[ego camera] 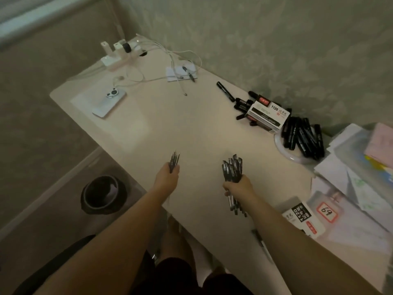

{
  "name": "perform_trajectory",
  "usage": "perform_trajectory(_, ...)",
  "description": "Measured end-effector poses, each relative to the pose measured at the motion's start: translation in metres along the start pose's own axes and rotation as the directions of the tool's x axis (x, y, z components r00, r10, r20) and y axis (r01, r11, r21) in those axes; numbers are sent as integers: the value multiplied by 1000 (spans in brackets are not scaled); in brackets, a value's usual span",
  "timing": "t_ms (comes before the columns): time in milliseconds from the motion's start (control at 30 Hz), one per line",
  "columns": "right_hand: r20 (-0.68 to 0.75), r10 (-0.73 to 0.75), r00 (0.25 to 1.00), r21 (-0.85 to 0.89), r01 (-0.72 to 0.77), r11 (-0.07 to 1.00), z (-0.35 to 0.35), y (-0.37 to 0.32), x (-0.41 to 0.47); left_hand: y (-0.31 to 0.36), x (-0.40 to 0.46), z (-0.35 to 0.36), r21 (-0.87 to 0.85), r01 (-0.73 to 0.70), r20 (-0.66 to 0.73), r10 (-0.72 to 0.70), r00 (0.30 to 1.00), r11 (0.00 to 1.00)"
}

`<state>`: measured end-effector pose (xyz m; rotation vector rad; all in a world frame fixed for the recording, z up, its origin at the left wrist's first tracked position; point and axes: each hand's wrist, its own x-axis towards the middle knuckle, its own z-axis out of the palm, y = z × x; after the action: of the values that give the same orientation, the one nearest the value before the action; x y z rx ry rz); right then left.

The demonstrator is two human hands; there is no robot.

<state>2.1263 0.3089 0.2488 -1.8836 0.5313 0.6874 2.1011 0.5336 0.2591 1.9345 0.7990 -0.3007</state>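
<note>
Because the stock is seemingly being split, the left grip clasps a small pen bundle at seven o'clock, the right grip a thicker pen bundle at five.

A white marker box printed 1120 stands on the counter by the wall. Just right of the box, black markers lie heaped on a white round disc. Left of the box lie 1 loose marker, a notepad, white cables, a face-down phone and a power strip. Stacked papers lie right of the box.
</note>
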Motion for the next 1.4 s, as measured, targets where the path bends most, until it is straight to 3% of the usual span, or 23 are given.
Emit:
perform_trajectory(233,-174,66,982,90,-51,995,27,-37,32,31,81,-13,68,-101,121,92,988,993)
perform_trajectory(433,-355,174,919,112,-143,983,77,-79,59,55,144,-41,278,-257,208,204,957,926)
perform_trajectory(733,-544,173,821,-97,-266,959,112,-101,76,58,188,-24,531,-437,212,385,898,726)
perform_trajectory(833,-599,101,794,-181,-257,949,106,-93,83,54,192,-2,647,-485,197,486,852,589)
perform_trajectory(1000,-630,-98,770,-396,-211,893,94,-82,93,48,201,22,786,-436,84,622,778,439)
perform_trajectory(1133,-701,-226,677,-506,-248,826,87,-62,106,45,208,49,812,-482,76,760,646,329)
perform_trajectory(1267,-747,-320,583,-551,-273,789,82,-48,118,53,219,59,810,-515,88,810,579,280)
perform_trajectory(1400,-761,-368,534,-566,-268,780,76,-38,124,63,227,62,773,-557,118,794,596,303)
